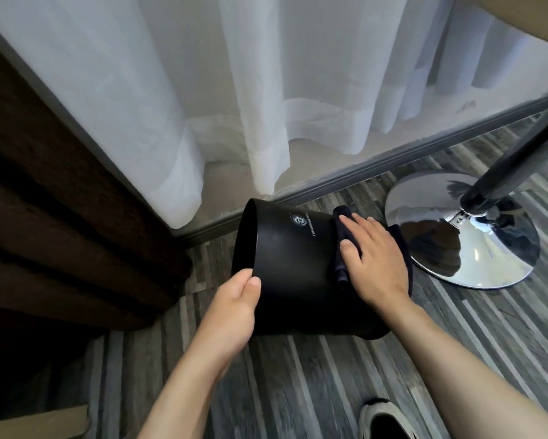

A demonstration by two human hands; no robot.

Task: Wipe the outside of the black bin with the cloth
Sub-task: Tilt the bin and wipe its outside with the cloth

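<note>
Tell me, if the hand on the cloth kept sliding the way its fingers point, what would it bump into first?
The right hand points up-left along the black bin. It would probably cross the white logo first, then pass the bin's rim toward the white curtain; depth is unclear.

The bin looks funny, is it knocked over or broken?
The black bin is tipped on its side, but on purpose: the left hand grips its rim while the right hand presses a dark cloth on its outside. No cracks or spills show. Nothing else stands out.

Bare forearms, no sleeves; a black shoe with pale edge.
</note>
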